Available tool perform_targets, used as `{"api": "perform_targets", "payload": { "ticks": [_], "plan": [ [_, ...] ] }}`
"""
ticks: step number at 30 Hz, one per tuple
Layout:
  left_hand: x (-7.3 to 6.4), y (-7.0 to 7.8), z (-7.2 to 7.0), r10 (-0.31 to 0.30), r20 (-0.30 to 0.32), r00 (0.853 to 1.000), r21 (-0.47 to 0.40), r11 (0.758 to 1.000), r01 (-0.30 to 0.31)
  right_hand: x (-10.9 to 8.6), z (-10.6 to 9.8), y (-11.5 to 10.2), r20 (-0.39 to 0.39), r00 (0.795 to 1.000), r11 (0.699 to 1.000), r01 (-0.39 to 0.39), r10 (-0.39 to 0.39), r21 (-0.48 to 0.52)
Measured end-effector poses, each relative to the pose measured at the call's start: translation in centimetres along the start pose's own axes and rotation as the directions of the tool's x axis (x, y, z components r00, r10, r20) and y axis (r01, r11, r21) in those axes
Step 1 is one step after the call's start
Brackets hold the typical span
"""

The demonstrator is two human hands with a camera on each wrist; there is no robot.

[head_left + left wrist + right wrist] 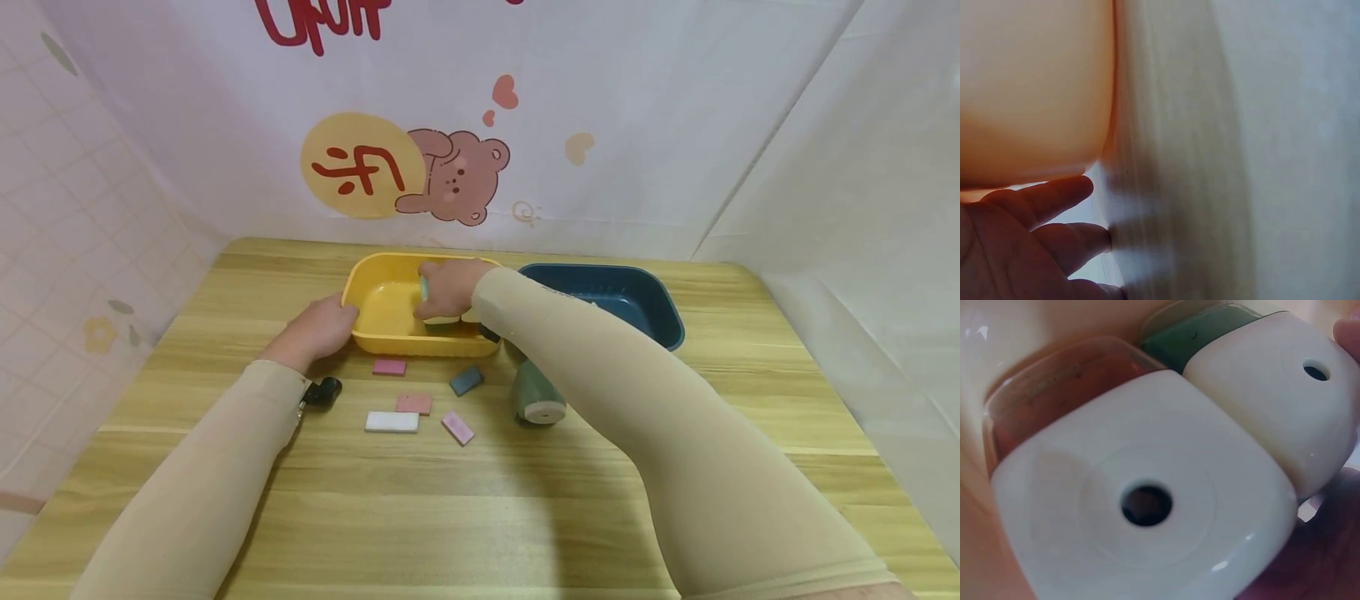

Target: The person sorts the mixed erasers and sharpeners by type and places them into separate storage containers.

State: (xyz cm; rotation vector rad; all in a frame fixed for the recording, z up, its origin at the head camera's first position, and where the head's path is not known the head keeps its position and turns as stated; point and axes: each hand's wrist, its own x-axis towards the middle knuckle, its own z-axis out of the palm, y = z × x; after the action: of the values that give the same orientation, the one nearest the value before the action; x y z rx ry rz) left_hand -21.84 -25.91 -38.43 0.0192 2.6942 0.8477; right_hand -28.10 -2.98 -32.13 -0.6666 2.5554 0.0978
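My left hand is at the left side of a yellow bin, its thumb side over the rim; in the left wrist view several fingers lie against the outside, low down near the table. Inside the bin, my right hand grips a pencil sharpener with a white top and green see-through body. Beside it, touching or nearly so, sits a second white sharpener with a reddish-brown see-through body. The hand and forearm hide part of the bin's right side in the head view.
A dark blue bin stands right of the yellow one, partly behind the right sleeve. Before the bins lie a green object with a pale holed end, a white block, a dark blue block and several small pink blocks.
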Motion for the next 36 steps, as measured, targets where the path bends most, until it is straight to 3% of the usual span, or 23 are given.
{"api": "perform_targets", "payload": {
  "ticks": [36],
  "plan": [
    [0.20, 0.05, 0.05, -0.019, 0.003, 1.000, 0.001, 1.000, 0.019, 0.64, 0.29, 0.40, 0.003, 1.000, 0.999, 0.030, -0.030, -0.014]
  ]
}}
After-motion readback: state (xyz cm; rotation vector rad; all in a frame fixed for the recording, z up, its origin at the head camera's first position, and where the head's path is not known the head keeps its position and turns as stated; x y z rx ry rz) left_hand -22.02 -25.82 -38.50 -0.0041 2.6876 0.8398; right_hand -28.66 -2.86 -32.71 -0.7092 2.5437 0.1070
